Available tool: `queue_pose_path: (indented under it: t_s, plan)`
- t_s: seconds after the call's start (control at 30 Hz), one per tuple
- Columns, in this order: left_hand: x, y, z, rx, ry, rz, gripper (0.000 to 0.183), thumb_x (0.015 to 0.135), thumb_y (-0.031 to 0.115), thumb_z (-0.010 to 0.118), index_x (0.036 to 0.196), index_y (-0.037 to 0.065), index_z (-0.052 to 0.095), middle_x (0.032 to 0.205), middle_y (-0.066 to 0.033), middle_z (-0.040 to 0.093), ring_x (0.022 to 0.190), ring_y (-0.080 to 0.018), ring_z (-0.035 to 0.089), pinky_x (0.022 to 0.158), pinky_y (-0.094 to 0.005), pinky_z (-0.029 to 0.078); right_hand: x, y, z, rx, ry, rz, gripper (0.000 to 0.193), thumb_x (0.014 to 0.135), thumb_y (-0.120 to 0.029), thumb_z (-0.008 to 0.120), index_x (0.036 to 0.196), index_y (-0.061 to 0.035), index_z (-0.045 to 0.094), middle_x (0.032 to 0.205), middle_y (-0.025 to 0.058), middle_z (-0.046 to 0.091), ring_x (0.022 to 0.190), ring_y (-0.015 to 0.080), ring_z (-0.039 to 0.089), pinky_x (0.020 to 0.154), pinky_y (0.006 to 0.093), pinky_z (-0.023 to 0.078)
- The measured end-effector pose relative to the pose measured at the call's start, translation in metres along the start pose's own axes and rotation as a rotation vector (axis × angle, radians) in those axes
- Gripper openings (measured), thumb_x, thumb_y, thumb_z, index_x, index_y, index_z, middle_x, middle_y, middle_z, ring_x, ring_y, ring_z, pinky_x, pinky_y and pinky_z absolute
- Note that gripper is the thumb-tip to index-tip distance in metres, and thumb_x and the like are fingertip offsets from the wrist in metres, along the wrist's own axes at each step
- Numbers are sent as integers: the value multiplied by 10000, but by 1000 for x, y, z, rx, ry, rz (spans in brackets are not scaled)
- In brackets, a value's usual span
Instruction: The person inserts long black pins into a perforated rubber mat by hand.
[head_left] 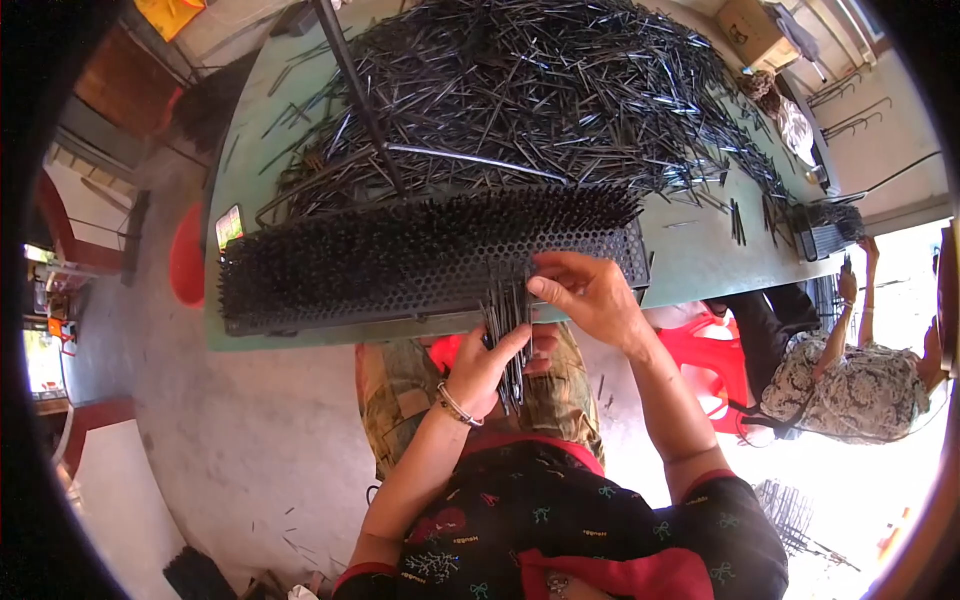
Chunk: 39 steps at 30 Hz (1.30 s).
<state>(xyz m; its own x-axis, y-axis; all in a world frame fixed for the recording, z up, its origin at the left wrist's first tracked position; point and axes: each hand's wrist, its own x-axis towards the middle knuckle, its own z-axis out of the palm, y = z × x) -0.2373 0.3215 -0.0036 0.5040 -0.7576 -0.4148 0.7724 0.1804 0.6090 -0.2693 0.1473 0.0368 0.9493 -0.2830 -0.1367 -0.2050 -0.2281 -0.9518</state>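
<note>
My left hand (482, 368) is wrapped round a bundle of thin black sticks (507, 345), held roughly upright over my lap at the near edge of the rack. The fingers of my right hand (592, 297) are bent in a pinch at the bundle's upper end; anything between their tips is too small to make out. Just beyond both hands lies a long black rack (440, 297) with rows of round holes. Short black sticks (340, 262) stand packed upright over its left and far parts, while bare holes show at the near right, close to my right hand.
A large heap of loose black sticks (540, 90) covers much of the green table (700, 245). A metal rod frame (470, 160) rises behind the rack. At the right, another person (850, 385) works by a smaller filled rack (828, 230). Red seats (705, 355) stand nearby.
</note>
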Motion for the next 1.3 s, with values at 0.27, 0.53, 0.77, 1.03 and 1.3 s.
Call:
queue_pose_path:
  t_s: [0.27, 0.53, 0.77, 1.03, 1.3]
  plan:
    - [9, -7, 3, -32, 32, -60, 252, 899, 150, 557, 1122, 36, 530, 986, -103, 638, 828, -166, 627, 676, -311, 544, -19, 16, -15, -150, 201, -36, 220, 835, -128, 647, 999, 20, 645, 791, 57, 671, 706, 77, 599, 620, 224, 467]
    - [6, -10, 0, 109, 40, -16, 206, 903, 157, 553, 1068, 34, 546, 937, -88, 644, 793, -152, 623, 651, -282, 532, -20, 13, -6, -118, 138, 55, 244, 848, -163, 649, 982, 41, 641, 786, 80, 669, 705, 84, 600, 628, 234, 481]
    - [-2, -7, 13, 156, 9, -21, 241, 893, 141, 562, 1094, 8, 557, 980, -110, 650, 822, -163, 645, 643, -278, 548, -15, 21, -10, 49, 5, 48, 257, 845, -179, 657, 960, 50, 643, 782, 60, 661, 689, 89, 595, 610, 223, 485]
    - [4, 1, 10, 28, -10, -80, 257, 915, 136, 521, 1148, 28, 517, 1040, -144, 628, 911, -205, 633, 730, -344, 546, 3, 1, -31, 156, 329, -149, 215, 858, -133, 637, 985, 40, 626, 842, 70, 679, 750, 76, 596, 649, 210, 475]
    - [10, -6, 5, 30, 68, -103, 300, 928, 181, 518, 1189, 38, 484, 1011, -150, 632, 813, -191, 643, 654, -310, 544, 44, 17, -35, -127, 362, -324, 188, 867, -74, 612, 1018, 36, 615, 903, 76, 676, 855, 99, 618, 770, 224, 482]
